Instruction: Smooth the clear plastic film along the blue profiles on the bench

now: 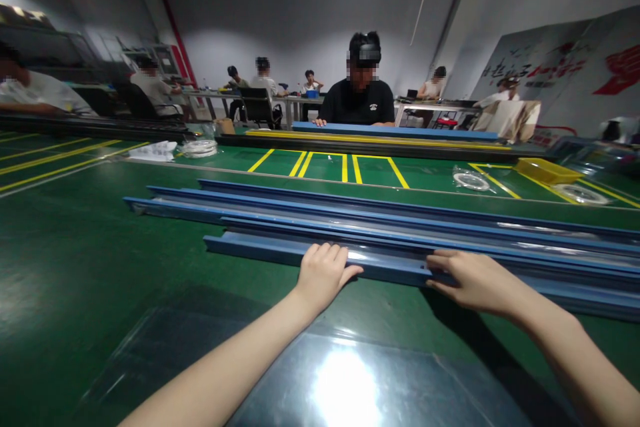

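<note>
Channel [387, 271], blue, w/ L hand [323, 275] curled over & R hand [463, 277] clamped on it

Rails [390, 230] on the table [75, 273] — sheet [410, 380] before them.

Left hand [323, 275]: fingertips hidden behind its own knuckles at the front blue channel [265, 251], grip unclear. Right hand [465, 278]: fingertips partly hidden at same channel; can't tell if pinching or just touching. Left forearm [225, 363] cut off by bottom edge, right forearm [575, 353] by lower right corner. Front channel and blue channels behind it [300, 210] run out past right edge, those ends unseen. Clear plastic sheet [420, 383] cut at bottom, glare washes out part. Co-worker in black [350, 105]: lower body hidden, chest print [373, 107] too small to read. Wall banner [540, 77] cut at right, lettering blurred.
</note>
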